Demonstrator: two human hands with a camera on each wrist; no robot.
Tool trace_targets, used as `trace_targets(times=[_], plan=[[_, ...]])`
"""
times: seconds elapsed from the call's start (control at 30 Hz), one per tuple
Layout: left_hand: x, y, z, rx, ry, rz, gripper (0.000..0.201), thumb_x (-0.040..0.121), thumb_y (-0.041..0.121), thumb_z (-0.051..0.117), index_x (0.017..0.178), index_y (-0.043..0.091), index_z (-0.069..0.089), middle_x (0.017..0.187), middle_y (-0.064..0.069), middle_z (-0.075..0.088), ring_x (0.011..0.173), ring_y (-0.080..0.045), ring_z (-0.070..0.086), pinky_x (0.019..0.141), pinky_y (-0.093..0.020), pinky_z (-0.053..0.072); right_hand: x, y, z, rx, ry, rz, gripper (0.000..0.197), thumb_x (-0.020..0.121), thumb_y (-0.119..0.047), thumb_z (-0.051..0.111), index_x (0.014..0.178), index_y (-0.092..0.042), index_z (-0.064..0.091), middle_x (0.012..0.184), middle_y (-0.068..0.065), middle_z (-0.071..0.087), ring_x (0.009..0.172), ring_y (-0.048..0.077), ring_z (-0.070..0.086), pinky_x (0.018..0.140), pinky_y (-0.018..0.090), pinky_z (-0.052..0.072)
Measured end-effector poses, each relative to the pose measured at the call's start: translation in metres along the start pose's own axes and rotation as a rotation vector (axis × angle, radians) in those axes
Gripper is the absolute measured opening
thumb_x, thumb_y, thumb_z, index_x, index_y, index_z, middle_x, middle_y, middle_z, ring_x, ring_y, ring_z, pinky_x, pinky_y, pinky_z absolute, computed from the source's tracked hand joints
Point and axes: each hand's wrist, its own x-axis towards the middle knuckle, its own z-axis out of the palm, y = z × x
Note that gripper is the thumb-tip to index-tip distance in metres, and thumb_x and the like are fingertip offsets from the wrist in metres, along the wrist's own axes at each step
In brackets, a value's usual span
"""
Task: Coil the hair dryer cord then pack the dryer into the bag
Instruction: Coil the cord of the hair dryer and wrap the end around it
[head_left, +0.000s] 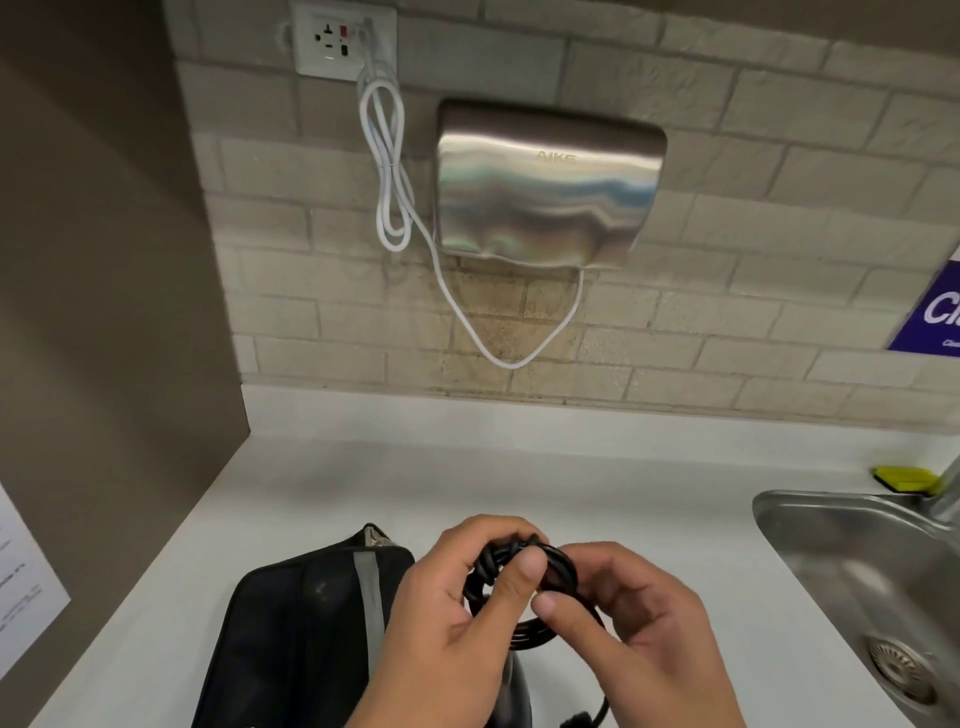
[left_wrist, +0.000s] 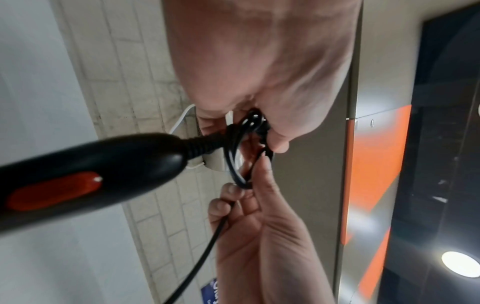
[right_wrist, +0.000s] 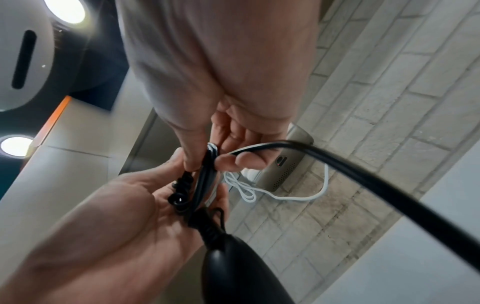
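Note:
Above the front of the white counter (head_left: 519, 478), both hands hold the black cord (head_left: 558, 566), wound into a small coil. My left hand (head_left: 452, 587) grips the coil's left side, thumb over the loops. Thumb and fingers of my right hand (head_left: 623, 608) pinch its right side. The black hair dryer (head_left: 514, 686) hangs below the coil, mostly hidden by the hands. Its handle with a red switch (left_wrist: 78, 174) fills the left wrist view. A loose length of cord (right_wrist: 363, 176) trails past the right wrist. The black bag (head_left: 291, 634) lies on the counter just left of my left hand.
A steel sink (head_left: 831, 540) is set into the counter at the right, with a yellow sponge (head_left: 906, 480) behind it. On the tiled wall hang a metal hand dryer (head_left: 545, 187), its white cable (head_left: 389, 171) and an outlet (head_left: 343, 39). A brown side wall stands at the left.

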Motion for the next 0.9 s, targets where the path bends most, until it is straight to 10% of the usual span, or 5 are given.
trace_targets(times=[0.17,0.37,0.6,0.8,0.9], plan=[[0.006,0.007,-0.001,-0.096,0.046,-0.147,0.015,0.078,0.046,0.069,0.084,0.033,0.075,0.083,0.006,0.076,0.082,-0.008,0.070,0.075,-0.013,0.050,0.001,0.002,0.004,-0.061,0.129,-0.089,0.050,0.059,0.000,0.087,0.079,-0.024,0.049,0.074,0.006,0.076,0.065,0.020,0.063,0.070,0.023,0.051],[0.011,0.013,0.002,-0.231,0.081,-0.276,0.015,0.069,0.039,0.068,0.079,0.032,0.077,0.074,0.007,0.076,0.071,0.002,0.069,0.066,-0.005,0.048,0.002,0.013,0.012,-0.454,0.239,-0.502,0.019,0.063,-0.006,0.082,0.063,-0.019,0.068,0.081,-0.008,0.074,0.075,0.011,0.070,0.065,0.023,0.052],[0.013,0.011,0.000,-0.278,0.100,-0.357,0.024,0.067,0.044,0.069,0.078,0.025,0.078,0.073,0.000,0.075,0.077,-0.010,0.071,0.081,-0.027,0.050,0.000,0.018,0.028,-0.723,0.431,-0.568,0.011,0.071,-0.027,0.076,0.066,-0.018,0.079,0.086,0.003,0.077,0.062,0.017,0.068,0.054,0.030,0.052],[0.013,0.001,0.007,-0.233,0.164,-0.271,0.016,0.074,0.040,0.067,0.075,0.026,0.074,0.061,0.004,0.066,0.063,-0.006,0.062,0.068,-0.023,0.048,-0.008,0.008,0.041,-0.475,0.283,-0.233,0.017,0.072,-0.050,0.066,0.075,-0.035,0.072,0.098,-0.016,0.070,0.077,0.010,0.065,0.060,0.019,0.049],[0.012,-0.012,0.010,-0.106,0.192,-0.161,0.020,0.080,0.051,0.062,0.080,0.032,0.070,0.061,0.005,0.060,0.059,-0.001,0.056,0.060,-0.013,0.044,-0.006,0.001,0.037,-0.091,0.215,0.047,0.052,0.055,-0.077,0.066,0.064,-0.026,0.075,0.095,-0.014,0.066,0.068,0.009,0.067,0.061,0.018,0.051]])
